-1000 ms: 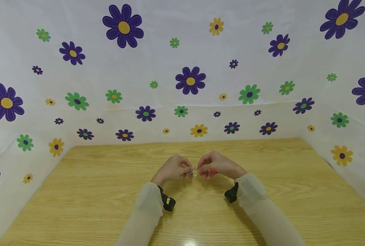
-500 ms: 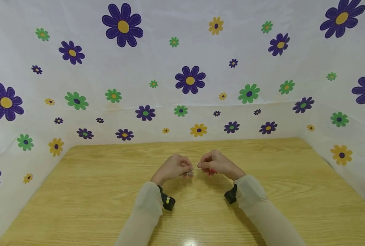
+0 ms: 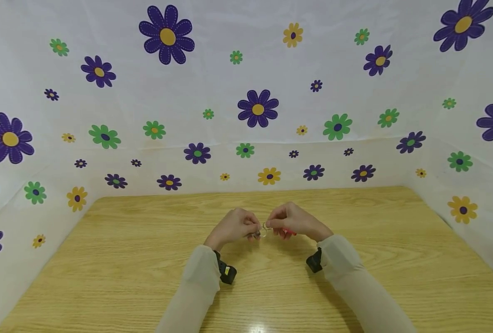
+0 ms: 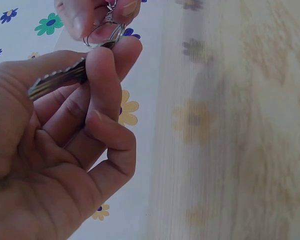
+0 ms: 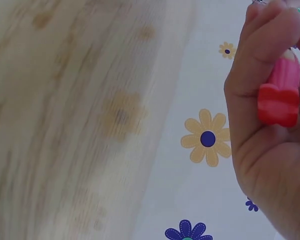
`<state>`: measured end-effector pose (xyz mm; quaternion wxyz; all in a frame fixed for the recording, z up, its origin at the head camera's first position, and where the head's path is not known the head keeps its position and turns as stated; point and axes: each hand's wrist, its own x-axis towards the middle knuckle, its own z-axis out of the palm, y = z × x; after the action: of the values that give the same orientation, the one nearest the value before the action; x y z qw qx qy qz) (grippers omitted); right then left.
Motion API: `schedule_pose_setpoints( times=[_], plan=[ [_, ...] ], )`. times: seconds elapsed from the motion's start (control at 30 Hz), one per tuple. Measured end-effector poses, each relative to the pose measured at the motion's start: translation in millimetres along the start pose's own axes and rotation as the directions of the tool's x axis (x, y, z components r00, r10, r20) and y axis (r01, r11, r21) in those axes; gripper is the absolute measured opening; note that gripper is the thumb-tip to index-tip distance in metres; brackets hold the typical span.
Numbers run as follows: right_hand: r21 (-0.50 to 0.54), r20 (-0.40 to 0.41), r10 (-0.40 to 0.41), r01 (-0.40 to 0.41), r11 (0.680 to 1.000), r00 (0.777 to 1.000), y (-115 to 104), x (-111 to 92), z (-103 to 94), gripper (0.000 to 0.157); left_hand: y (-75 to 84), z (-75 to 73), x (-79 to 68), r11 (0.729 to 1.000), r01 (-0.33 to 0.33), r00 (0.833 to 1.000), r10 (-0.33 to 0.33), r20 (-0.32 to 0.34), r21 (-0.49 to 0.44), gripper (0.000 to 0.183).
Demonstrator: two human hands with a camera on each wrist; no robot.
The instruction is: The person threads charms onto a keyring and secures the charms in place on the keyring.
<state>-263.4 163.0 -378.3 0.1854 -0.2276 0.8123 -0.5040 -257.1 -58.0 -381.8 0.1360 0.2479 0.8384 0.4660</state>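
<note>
My left hand [image 3: 234, 227] pinches a metal key ring [image 4: 111, 34] between thumb and forefinger. From that ring a dark notched key [image 4: 60, 81] lies back over the fingers in the left wrist view. My right hand [image 3: 295, 222] pinches the other side, where a short silver chain [image 4: 111, 8] meets the ring. Tucked in the right palm is a pink pencil-shaped charm [image 5: 285, 72] with a red end. Both hands are held close together above the table, and the fingers partly hide where chain and ring join.
The wood-grain table [image 3: 146, 277] spreads beneath both arms. A white cloth [image 3: 213, 83] printed with flowers stands behind it and along both sides. Black cameras are strapped to the left wrist [image 3: 228, 274] and the right wrist [image 3: 314, 262].
The right fingers shift slightly at the ring, and its loop shows more plainly between the hands than half a second ago. The left hand stays nearly still.
</note>
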Motion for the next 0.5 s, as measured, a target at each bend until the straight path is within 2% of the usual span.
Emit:
schedule_pose_setpoints(
  times=[0.1,0.23,0.5],
  plan=[
    [-0.017,0.000,-0.002,0.002,1.000,1.000,0,1,0.9,0.023,-1.5,-1.8,-1.2,1.000,0.004,1.000,-0.004,-0.006,0.003,0.016],
    [-0.006,-0.038,-0.019,0.019,1.000,0.999,1,3,3.8,0.022,-2.9,-3.3,-2.0,1.000,0.011,1.000,-0.011,-0.016,0.001,0.017],
    [0.112,-0.131,-0.049,0.063,0.992,0.990,1,8,11.5,0.018,-1.7,-2.6,-1.3,0.998,-0.012,1.000,0.011,-0.020,-0.054,0.017]
  ],
)
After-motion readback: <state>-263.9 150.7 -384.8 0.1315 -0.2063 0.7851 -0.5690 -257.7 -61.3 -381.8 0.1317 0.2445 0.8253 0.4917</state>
